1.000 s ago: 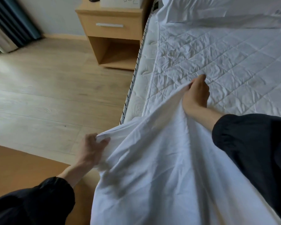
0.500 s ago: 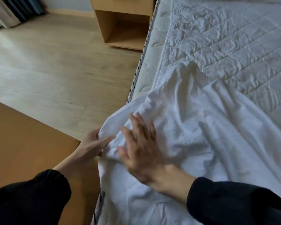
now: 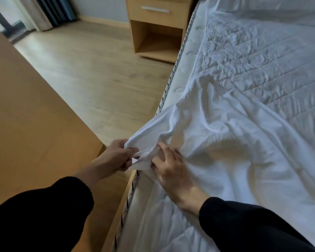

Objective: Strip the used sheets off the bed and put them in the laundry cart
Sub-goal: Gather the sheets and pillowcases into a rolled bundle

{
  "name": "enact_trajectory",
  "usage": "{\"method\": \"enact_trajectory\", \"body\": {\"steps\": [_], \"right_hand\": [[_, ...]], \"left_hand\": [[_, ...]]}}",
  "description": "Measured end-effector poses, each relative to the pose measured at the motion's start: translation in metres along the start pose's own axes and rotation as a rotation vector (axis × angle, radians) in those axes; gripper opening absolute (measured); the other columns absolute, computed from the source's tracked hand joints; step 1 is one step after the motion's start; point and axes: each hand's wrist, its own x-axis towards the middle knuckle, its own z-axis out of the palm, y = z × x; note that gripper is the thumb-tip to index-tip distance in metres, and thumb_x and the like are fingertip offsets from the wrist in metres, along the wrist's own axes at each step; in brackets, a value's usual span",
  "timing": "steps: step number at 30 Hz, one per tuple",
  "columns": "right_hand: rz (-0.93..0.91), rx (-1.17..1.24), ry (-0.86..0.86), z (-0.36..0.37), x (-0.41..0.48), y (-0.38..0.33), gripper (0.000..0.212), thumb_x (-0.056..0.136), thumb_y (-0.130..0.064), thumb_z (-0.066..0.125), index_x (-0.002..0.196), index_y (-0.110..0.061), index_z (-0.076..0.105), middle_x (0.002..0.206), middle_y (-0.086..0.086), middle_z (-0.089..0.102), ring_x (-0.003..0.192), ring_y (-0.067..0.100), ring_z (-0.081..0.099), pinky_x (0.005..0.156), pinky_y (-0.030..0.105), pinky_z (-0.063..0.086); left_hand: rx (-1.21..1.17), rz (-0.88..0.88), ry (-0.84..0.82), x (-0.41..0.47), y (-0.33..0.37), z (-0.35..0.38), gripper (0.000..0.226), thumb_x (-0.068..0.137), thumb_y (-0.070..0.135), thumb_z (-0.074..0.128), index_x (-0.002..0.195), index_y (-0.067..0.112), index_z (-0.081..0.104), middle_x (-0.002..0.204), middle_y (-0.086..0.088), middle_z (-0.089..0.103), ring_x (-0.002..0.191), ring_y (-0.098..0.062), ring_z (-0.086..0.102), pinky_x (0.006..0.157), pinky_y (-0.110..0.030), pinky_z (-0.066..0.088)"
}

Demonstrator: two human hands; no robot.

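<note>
A white sheet [image 3: 225,142] lies rumpled over the near half of the bed. Beyond it the quilted mattress pad [image 3: 262,57] is bare. My left hand [image 3: 116,157] grips a bunched corner of the sheet just off the bed's left edge. My right hand [image 3: 171,168] rests on the sheet beside it, with its fingertips curled into the same bunch of cloth. Both my sleeves are black. No laundry cart is in view.
A wooden nightstand [image 3: 158,28] with a drawer and an open shelf stands at the head of the bed. A tan wooden surface [image 3: 25,124] runs along the left. Pale wood floor [image 3: 98,73] lies between them, with curtains [image 3: 49,13] at the far left.
My right hand let go of the sheet far up the bed and came back to the bunched corner by my left hand. The sheet now lies gathered nearer to me.
</note>
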Motion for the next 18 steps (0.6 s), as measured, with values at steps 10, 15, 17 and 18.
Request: {"method": "enact_trajectory", "body": {"steps": [10,15,17,18], "right_hand": [[0.449,-0.19,-0.091,0.012,-0.032,-0.067,0.052,0.069,-0.038,0.078,0.105,-0.009,0.054,0.105,0.012,0.052,0.097,0.032,0.052,0.089,0.042,0.042],[0.666,-0.325,-0.17,0.045,-0.019,-0.064,0.086,0.069,-0.042,0.079,0.136,-0.01,0.035,0.135,0.019,0.046,0.13,0.037,0.039,0.1,0.064,0.026],[0.683,-0.269,-0.124,0.04,-0.016,-0.059,0.068,0.067,-0.036,0.08,0.124,-0.013,0.052,0.122,0.013,0.054,0.119,0.034,0.049,0.093,0.06,0.034],[0.682,-0.274,-0.08,0.036,-0.014,-0.057,0.05,0.071,-0.029,0.077,0.115,-0.015,0.058,0.114,0.01,0.057,0.113,0.032,0.052,0.09,0.053,0.036]], "left_hand": [[0.119,0.182,0.185,-0.036,-0.042,-0.025,0.014,0.089,0.026,0.066,0.088,0.012,0.062,0.091,-0.01,0.067,0.083,-0.023,0.068,0.075,-0.041,0.057],[0.06,0.182,0.106,-0.027,-0.031,-0.034,0.013,0.087,0.015,0.068,0.095,0.011,0.058,0.103,-0.016,0.066,0.093,-0.028,0.068,0.079,-0.043,0.058],[0.078,0.153,0.052,-0.02,-0.032,-0.047,0.02,0.083,0.013,0.072,0.096,0.013,0.057,0.107,-0.015,0.065,0.096,-0.028,0.067,0.08,-0.042,0.057],[0.064,0.138,0.037,-0.017,-0.035,-0.051,0.022,0.082,0.011,0.073,0.098,0.011,0.058,0.108,-0.015,0.065,0.096,-0.028,0.067,0.082,-0.043,0.057]]}}
